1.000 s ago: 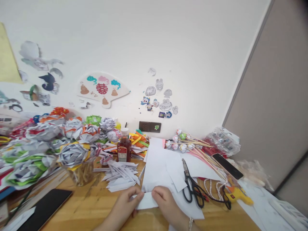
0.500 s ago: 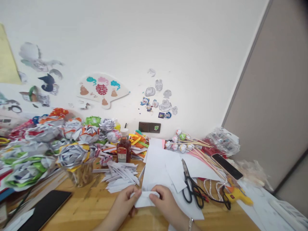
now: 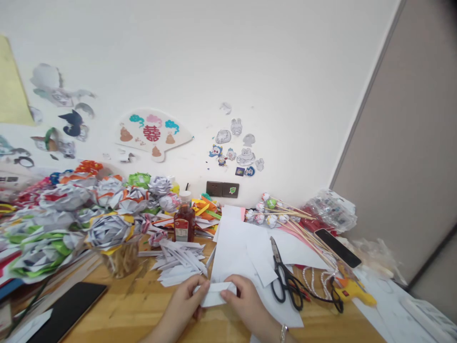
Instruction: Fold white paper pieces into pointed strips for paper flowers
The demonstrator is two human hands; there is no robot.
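Observation:
A small white piece of folded paper [image 3: 213, 298] is held between both hands above the wooden table's front. My left hand [image 3: 191, 296] pinches its left end, with the thumb on top. My right hand [image 3: 242, 297] grips the right end, its thumb pressing the upper face; the fingers behind are partly hidden. Just beyond my left hand lies a pile of folded white paper strips [image 3: 180, 261]. White sheets of paper [image 3: 233, 243] spread out behind the hands. Black-handled scissors [image 3: 283, 276] rest on the sheets, right of my right hand.
Paper flowers [image 3: 110, 231] crowd the left side, one over a clear cup. A bottle of red-brown liquid [image 3: 184, 221] stands behind the strips. At right are a yellow glue gun [image 3: 355, 291], a phone [image 3: 337, 247] and wooden sticks [image 3: 303, 231]. A black tablet-like slab [image 3: 67, 312] lies front left.
Both hands keep hold of the folded paper in nearly the same place. The right thumb has shifted very slightly left along it, and the whole view has moved a little.

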